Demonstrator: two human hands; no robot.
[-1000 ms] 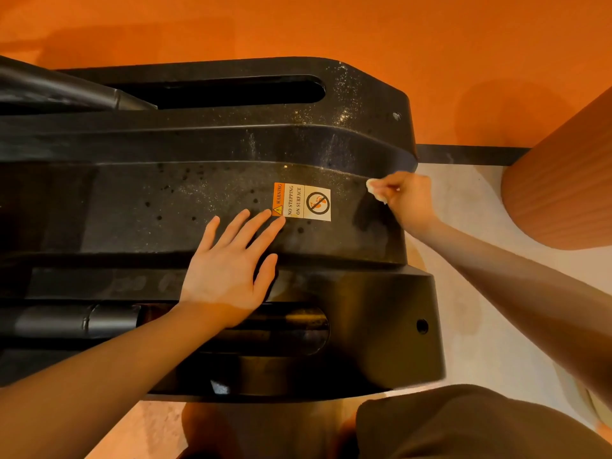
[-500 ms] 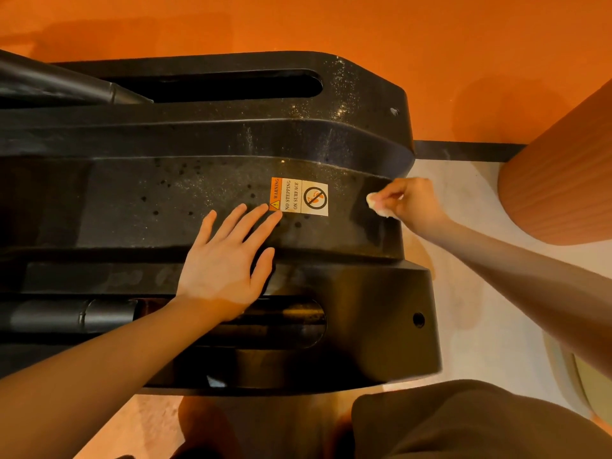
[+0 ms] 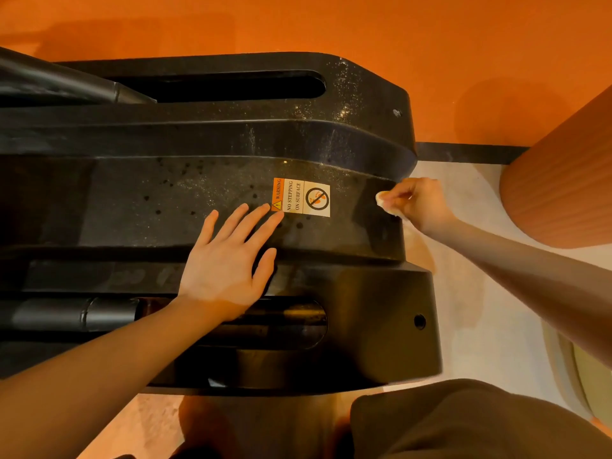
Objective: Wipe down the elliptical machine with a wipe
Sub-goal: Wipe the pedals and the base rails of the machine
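Down at the back end of the elliptical machine [image 3: 205, 200], you're crouched over the black housing and both hands are on it. Your left hand [image 3: 228, 260] lies flat on the top panel, fingers [image 3: 255, 215] straight and spread, tips touching the edge of the warning sticker [image 3: 301, 197]. It grips nothing; my read is it's there to prop you while you lean across.

Your right hand [image 3: 419, 203] does the cleaning. Its fingers are curled, pinching a small bunched wipe [image 3: 384, 200], and the white wad pokes out toward the machine, pressed against the rounded right end of the panel just beside the sticker. Bunching it that tight looks like a choice: it gives you a firm pad for a curved edge.

Look at the housing itself. Pale dust and dark spots speckle the panel left of the sticker and the far ridge near the long slot [image 3: 231, 86], so plenty seems left to do. The stretch right by the wipe looks darker and cleaner.

Beside your right arm stands a ribbed orange column [image 3: 563, 193], well apart from the hand, on the pale floor [image 3: 480, 293].
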